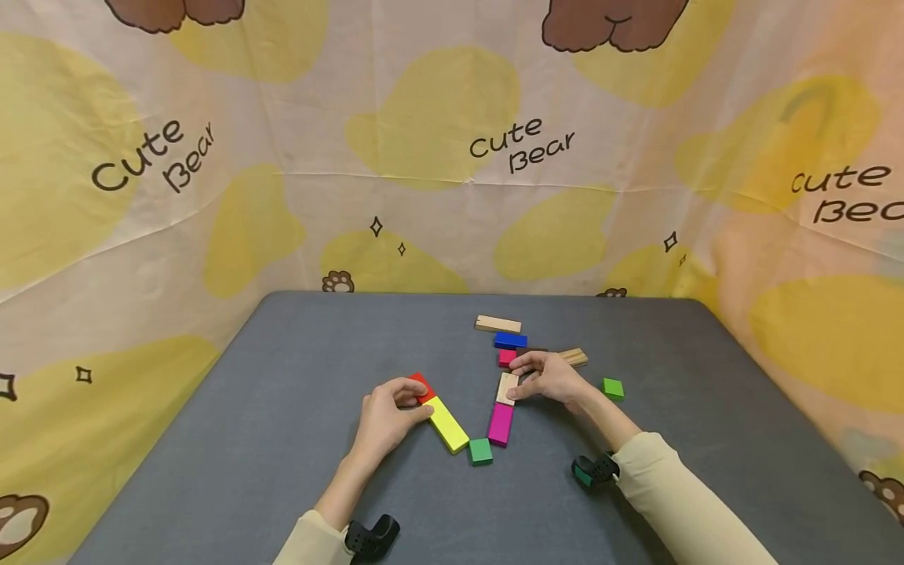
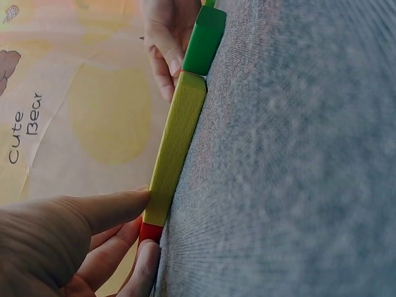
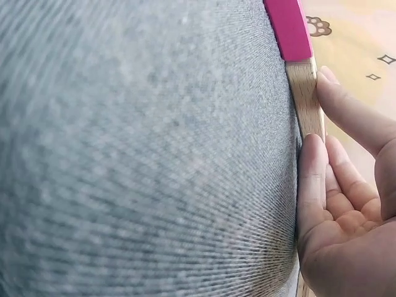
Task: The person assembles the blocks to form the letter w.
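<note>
My left hand (image 1: 387, 412) is at the upper end of a slanting row, its fingers round a red block (image 1: 422, 386) and its thumb against the side of a long yellow block (image 1: 448, 426). A green cube (image 1: 481, 452) sits at the yellow block's lower end. My right hand (image 1: 554, 379) pinches a plain wooden block (image 3: 304, 93) between thumb and fingers. That block lies end to end with a magenta block (image 1: 501, 424), whose near end is close to the green cube. Together the blocks form a V on the table.
Beyond my right hand lie a small pinkish-red block (image 1: 507, 358), a blue block (image 1: 511, 340) and a wooden strip (image 1: 498, 323). A dark brown block (image 1: 533, 351) and another wooden piece (image 1: 574, 357) are partly behind the hand. A light green block (image 1: 613, 388) lies right on the grey table (image 1: 282, 353).
</note>
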Tool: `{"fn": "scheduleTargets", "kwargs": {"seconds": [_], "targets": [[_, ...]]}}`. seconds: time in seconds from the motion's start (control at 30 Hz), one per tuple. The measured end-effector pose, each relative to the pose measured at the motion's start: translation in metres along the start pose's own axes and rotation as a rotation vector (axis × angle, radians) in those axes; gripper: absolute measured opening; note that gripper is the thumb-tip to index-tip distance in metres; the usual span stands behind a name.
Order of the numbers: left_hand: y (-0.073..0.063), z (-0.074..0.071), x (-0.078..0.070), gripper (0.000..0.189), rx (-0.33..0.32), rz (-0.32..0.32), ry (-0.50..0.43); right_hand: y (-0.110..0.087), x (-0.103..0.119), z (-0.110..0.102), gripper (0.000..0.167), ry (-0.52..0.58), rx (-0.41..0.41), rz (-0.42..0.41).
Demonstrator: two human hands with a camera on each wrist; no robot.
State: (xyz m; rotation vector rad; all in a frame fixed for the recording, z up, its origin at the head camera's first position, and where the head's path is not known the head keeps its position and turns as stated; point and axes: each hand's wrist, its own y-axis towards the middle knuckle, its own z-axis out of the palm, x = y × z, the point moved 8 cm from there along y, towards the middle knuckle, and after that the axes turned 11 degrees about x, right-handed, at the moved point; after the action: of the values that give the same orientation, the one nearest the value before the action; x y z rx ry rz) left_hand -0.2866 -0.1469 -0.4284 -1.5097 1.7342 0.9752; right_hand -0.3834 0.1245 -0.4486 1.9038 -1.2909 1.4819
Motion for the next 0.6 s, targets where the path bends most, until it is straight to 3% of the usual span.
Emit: {"fn": "scheduleTargets", "kwargs": {"seconds": [0.6], "targets": [[0.0, 0.0005, 0.0017, 0.027, 0.001, 0.011, -0.016, -0.0009, -0.0005, 0.0, 0.053, 0.001, 0.026, 0.003]]}}
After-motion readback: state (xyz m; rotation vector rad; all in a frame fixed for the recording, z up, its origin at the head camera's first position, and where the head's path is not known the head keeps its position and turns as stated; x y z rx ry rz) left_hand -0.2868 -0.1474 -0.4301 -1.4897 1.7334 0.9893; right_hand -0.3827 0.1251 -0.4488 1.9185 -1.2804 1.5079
